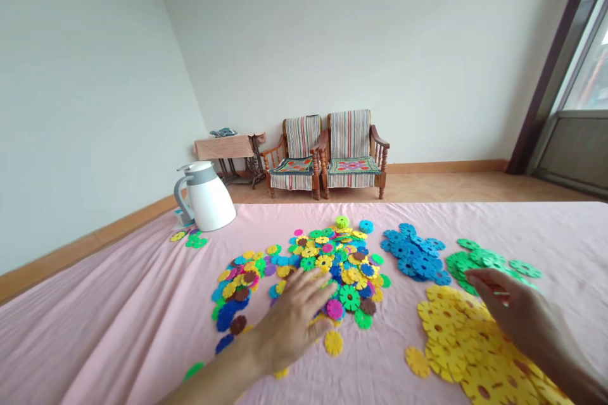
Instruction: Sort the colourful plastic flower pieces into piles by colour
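Note:
My left hand (301, 307) reaches over a mixed pile of flower-shaped plastic discs (349, 275), its fingers stretched out and resting on or just above them. That pile holds yellow, green, blue, pink, brown and purple discs. To the right, my right hand (517, 304) hovers at the near edge of the green disc pile (484, 259). Its fingertips are drawn together, and whether a disc sits between them is hidden. Below that hand spreads a large heap of yellow discs (456, 335). A pile of blue discs (413, 256) lies between the mixed and green ones.
A pink cloth (118, 342) with folds covers the work surface. At its far left stands a white jug with a grey handle (209, 199), with a few loose discs (194, 240) close by. Beyond the far edge are two wooden armchairs (351, 139) and a cloth-draped table (225, 147).

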{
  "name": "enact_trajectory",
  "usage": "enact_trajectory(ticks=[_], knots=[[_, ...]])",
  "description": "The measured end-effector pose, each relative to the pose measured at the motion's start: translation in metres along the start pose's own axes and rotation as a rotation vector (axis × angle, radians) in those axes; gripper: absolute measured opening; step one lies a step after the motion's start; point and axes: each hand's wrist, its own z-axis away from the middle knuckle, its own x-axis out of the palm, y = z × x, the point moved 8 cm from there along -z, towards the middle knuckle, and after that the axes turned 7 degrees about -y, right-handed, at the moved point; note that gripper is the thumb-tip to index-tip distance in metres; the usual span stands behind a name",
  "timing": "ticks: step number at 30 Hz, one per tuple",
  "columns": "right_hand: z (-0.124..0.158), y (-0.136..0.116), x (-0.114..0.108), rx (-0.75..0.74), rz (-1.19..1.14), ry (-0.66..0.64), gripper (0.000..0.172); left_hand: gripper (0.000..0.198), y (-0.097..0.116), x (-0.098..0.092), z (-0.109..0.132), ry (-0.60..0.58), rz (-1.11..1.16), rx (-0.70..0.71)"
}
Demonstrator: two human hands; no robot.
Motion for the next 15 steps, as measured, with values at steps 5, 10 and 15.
enact_trajectory(ticks=[5, 10, 15], knots=[[0.002, 0.000, -0.002, 0.023, 0.005, -0.017, 0.032, 0.062, 0.063, 0.009, -0.017, -0.163, 0.044, 0.249], [0.002, 0.000, -0.009, 0.011, 0.002, -0.002, 0.029, 0.061, 0.050, 0.007, -0.005, -0.161, -0.015, 0.258], [0.002, -0.003, -0.004, -0.044, 0.048, 0.026, 0.022, 0.058, 0.015, 0.001, 0.030, -0.134, -0.113, 0.194]])
